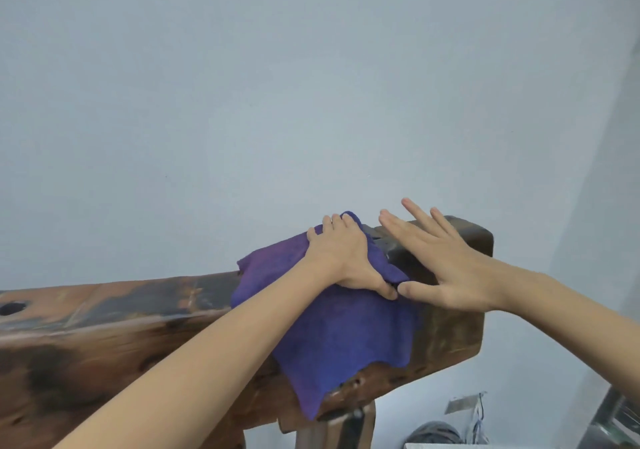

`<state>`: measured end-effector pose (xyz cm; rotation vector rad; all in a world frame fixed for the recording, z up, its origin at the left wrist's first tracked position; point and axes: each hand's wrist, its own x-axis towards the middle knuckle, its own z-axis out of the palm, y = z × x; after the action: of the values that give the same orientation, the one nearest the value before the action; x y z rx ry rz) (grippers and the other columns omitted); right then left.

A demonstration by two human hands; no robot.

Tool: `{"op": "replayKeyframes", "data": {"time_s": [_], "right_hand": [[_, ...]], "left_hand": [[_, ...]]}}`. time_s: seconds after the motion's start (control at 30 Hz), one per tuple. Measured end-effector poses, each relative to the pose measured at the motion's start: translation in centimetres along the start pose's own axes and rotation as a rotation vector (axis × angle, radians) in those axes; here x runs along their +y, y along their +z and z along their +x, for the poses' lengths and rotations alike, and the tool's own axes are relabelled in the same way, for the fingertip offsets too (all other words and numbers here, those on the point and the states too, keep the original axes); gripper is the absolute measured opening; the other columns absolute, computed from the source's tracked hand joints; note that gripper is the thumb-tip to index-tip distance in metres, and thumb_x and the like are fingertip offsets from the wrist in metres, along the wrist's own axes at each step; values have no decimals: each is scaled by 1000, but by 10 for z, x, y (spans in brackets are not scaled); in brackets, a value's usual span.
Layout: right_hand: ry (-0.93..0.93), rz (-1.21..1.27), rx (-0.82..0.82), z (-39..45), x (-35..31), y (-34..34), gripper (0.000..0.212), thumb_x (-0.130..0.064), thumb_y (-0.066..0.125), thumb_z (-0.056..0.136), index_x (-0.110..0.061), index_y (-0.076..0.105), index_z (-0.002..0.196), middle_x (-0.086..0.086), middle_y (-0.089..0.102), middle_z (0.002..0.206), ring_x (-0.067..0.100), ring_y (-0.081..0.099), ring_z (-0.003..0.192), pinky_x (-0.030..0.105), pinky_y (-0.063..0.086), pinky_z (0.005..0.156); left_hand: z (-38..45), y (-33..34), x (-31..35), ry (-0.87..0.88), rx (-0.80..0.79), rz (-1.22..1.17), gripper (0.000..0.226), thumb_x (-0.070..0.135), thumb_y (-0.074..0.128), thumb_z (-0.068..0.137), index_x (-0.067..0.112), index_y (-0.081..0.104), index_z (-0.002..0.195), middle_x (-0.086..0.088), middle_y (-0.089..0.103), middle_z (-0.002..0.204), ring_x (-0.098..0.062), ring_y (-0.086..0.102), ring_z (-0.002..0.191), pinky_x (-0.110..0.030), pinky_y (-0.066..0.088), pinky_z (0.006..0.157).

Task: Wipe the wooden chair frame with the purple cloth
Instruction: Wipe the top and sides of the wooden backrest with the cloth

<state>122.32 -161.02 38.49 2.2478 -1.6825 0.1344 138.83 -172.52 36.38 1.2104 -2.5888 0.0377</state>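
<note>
A purple cloth (346, 337) is draped over the top rail of the dark wooden chair frame (114, 324), near the rail's right end, and hangs down its near face. My left hand (346, 258) lies flat on the cloth on top of the rail, pressing it against the wood. To its right, my right hand (446, 268) rests with fingers spread on the bare right end of the rail, its thumb touching the cloth's edge beside my left thumb.
A plain pale wall (277, 102) stands close behind the frame. A wooden leg (332, 428) descends under the rail's right end. Low at the right lie a dark rounded object (436, 433), some cables (479, 417) and a shiny edge (613, 424).
</note>
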Motion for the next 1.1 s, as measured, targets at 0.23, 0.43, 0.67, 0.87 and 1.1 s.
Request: {"op": "replayKeyframes", "data": {"time_s": [0.23, 0.43, 0.67, 0.87, 1.1], "right_hand": [[236, 155, 95, -61, 64, -5, 78, -71, 25, 99, -33, 2, 164, -23, -4, 170, -7, -24, 150, 32, -8, 126], [254, 228, 47, -61, 92, 21, 85, -50, 49, 102, -21, -1, 165, -8, -3, 173, 3, -10, 156, 19, -2, 122], [257, 252, 114, -56, 114, 49, 111, -54, 61, 91, -14, -16, 162, -4, -19, 170, 8, -22, 155, 29, -5, 126], [411, 595, 254, -63, 134, 69, 122, -57, 72, 85, -23, -16, 162, -9, -11, 172, 9, -6, 157, 33, 10, 126], [580, 929, 577, -64, 117, 90, 113, -44, 80, 84, -30, 1, 163, -7, 29, 164, 14, 27, 151, 45, 32, 122]], "left_hand": [[34, 5, 51, 44, 20, 28, 107, 88, 71, 41, 11, 50, 113, -11, 52, 115, -30, 45, 112, -39, 36, 92], [62, 7, 92, 75, -12, -7, 113, 82, 77, 43, 12, 45, 126, -13, 53, 116, -31, 48, 111, -38, 38, 86], [106, 12, 154, 207, -32, 22, 113, 67, 80, 54, 13, 36, 143, -5, 49, 127, -30, 43, 121, -42, 38, 105], [137, 18, 191, 209, -58, -10, 45, 48, 78, 66, 22, 51, 90, -3, 51, 99, -24, 49, 92, -35, 37, 74], [144, 17, 213, 325, -87, 56, 32, 38, 75, 70, 25, 66, 98, 7, 69, 96, -18, 66, 88, -31, 44, 66]]}}
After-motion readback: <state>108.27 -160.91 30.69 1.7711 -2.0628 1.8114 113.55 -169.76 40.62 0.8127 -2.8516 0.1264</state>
